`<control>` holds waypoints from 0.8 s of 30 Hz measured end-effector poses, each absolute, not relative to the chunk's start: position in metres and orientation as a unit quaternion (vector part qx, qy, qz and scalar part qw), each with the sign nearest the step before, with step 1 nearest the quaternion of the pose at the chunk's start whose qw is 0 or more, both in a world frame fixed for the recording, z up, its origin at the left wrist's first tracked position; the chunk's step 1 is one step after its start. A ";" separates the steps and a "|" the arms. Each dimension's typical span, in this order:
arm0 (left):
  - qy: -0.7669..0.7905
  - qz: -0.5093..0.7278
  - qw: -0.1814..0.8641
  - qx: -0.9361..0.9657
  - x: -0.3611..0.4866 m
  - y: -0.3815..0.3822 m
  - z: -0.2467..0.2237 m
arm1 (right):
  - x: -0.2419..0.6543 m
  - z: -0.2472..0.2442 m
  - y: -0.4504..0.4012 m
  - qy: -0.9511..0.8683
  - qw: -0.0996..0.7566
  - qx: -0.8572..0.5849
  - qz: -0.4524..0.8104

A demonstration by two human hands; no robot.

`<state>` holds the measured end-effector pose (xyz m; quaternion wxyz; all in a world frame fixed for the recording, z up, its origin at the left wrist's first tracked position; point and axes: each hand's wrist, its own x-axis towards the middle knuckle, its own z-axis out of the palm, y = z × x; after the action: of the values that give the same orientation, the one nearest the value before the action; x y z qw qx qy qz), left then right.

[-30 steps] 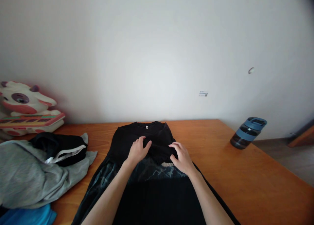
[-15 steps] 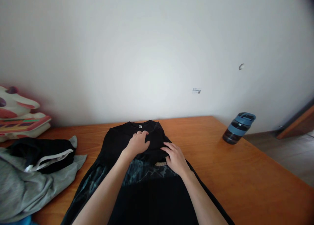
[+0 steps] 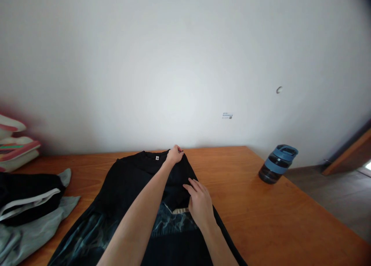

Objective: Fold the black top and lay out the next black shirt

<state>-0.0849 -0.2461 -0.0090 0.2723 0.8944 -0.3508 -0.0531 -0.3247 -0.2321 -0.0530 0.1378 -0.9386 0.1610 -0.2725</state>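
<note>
A black long-sleeved shirt (image 3: 124, 181) with a dark blue-grey marbled band lies spread on the wooden table, its collar toward the wall. At the shirt's right shoulder, beside the collar, my left hand (image 3: 174, 155) is closed on the fabric in a pinch. Lower down, my right hand (image 3: 201, 202) rests on the right side of the shirt with its fingers stretched out. Near its thumb a beige ribbed strip (image 3: 180, 210) shows against the black cloth. My left forearm covers part of the shirt's middle.
Grey and black clothes (image 3: 34, 215) lie at the left. Behind them stands a pink and white toy (image 3: 20, 154), cut off by the frame. A blue-banded bottle (image 3: 276, 164) stands near the right edge of the wooden table (image 3: 246, 204). The wall (image 3: 174, 65) borders the back.
My left hand has moved from the shirt's chest up and right to its shoulder and closed there. My right hand stays on the shirt's right side. The camera view has shifted.
</note>
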 end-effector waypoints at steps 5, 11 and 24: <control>-0.384 0.008 0.279 0.880 -0.095 -0.239 -0.017 | -0.324 -0.053 -0.229 0.173 0.157 -0.937 -0.261; -0.500 0.067 0.252 0.826 -0.121 -0.208 -0.022 | -0.327 -0.042 -0.227 0.143 0.154 -0.945 -0.250; -0.625 0.052 0.157 0.763 -0.148 -0.160 -0.046 | -0.327 -0.038 -0.220 0.060 0.218 -0.928 -0.297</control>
<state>-0.1480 -0.1600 -0.0460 0.1568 0.7628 -0.6252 0.0524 -0.3267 -0.2205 -0.0379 0.2181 -0.9277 0.0603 -0.2968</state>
